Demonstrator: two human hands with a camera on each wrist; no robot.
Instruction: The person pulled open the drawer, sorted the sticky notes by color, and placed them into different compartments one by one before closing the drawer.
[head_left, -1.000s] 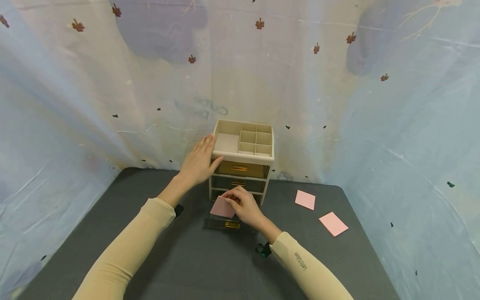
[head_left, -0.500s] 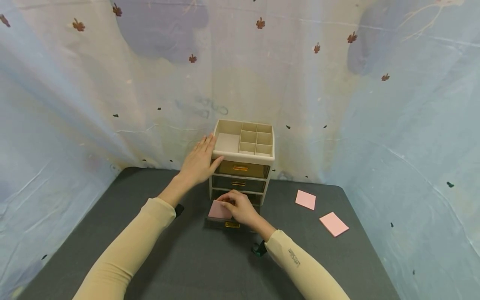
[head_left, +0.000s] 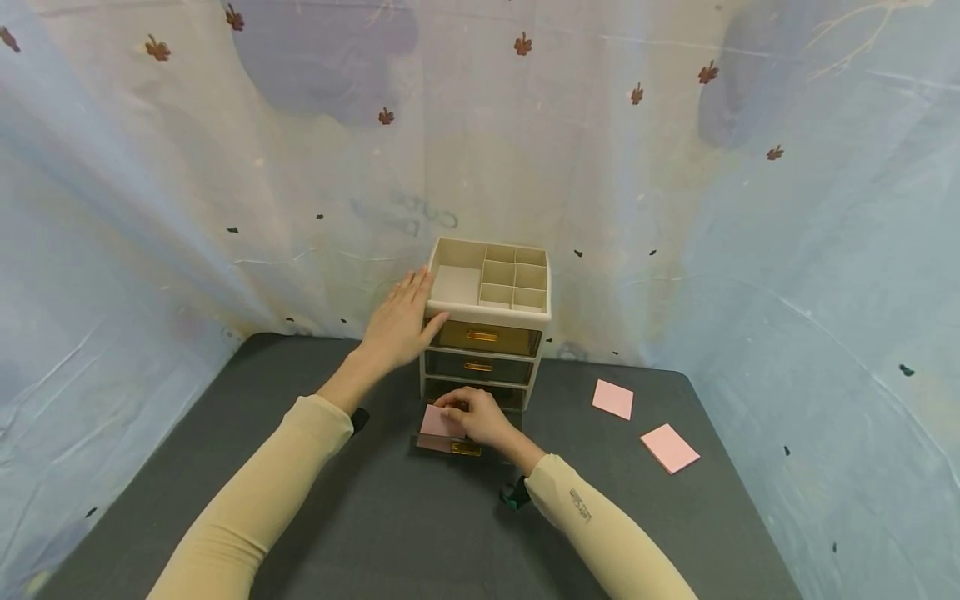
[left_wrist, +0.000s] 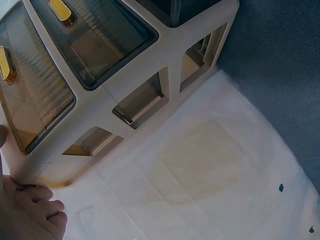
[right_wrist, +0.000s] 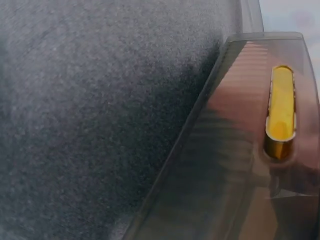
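A cream desktop drawer organizer (head_left: 491, 314) stands on the dark table, its bottom drawer (head_left: 429, 444) pulled out. My left hand (head_left: 400, 321) rests along the organizer's upper left side, fingers straight and thumb across the front corner. In the left wrist view its fingertips (left_wrist: 47, 202) touch that side. My right hand (head_left: 483, 417) is over the drawer, pinching a pink sticky note pad (head_left: 440, 422) by its right side. The pad's lower part shows through the clear drawer front. Seen from the right wrist, a gold handle (right_wrist: 282, 105) sits on the front, with pink behind it.
Two more pink sticky note pads, a farther one (head_left: 612, 399) and a nearer one (head_left: 670, 448), lie on the table (head_left: 375, 517) to the right. Both upper drawers with gold handles are closed. A patterned cloth (head_left: 300, 167) hangs behind and around the table.
My right hand has lowered the pink pad into the pulled-out drawer, moving slightly left and toward me. The left hand keeps its place on the organizer.
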